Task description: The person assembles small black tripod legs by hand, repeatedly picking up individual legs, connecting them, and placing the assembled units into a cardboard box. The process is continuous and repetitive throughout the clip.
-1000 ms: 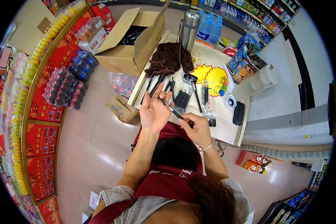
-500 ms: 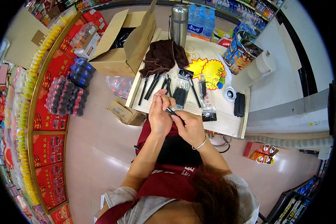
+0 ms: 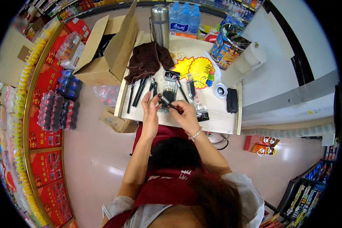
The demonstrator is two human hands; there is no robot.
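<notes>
My right hand (image 3: 185, 115) pinches a slim black pen (image 3: 166, 102) with a pale, shiny end that points up and left. Close to that end is my left hand (image 3: 151, 116), its fingers apart and raised; I see nothing held in it. Beneath the pen, a clear packet (image 3: 170, 89) of thin black sticks lies on the pale wooden tabletop (image 3: 214, 123). Several black pens (image 3: 140, 92) lie loose to its left, and another black pen (image 3: 182, 90) to its right. A second clear packet (image 3: 196, 99) with a black end lies farther right.
A brown cloth (image 3: 146, 60) and a steel flask (image 3: 160, 28) stand behind the pens. Yellow star-shaped price cards (image 3: 199, 70), a white tape roll (image 3: 220, 90) and a black case (image 3: 231, 100) are on the right. An open cardboard box (image 3: 98, 72) is at the left.
My left hand has drawn back from the pen and its fingers have spread. The pen's shiny end now shows. The whole view has shifted, moving the table leftward in the picture.
</notes>
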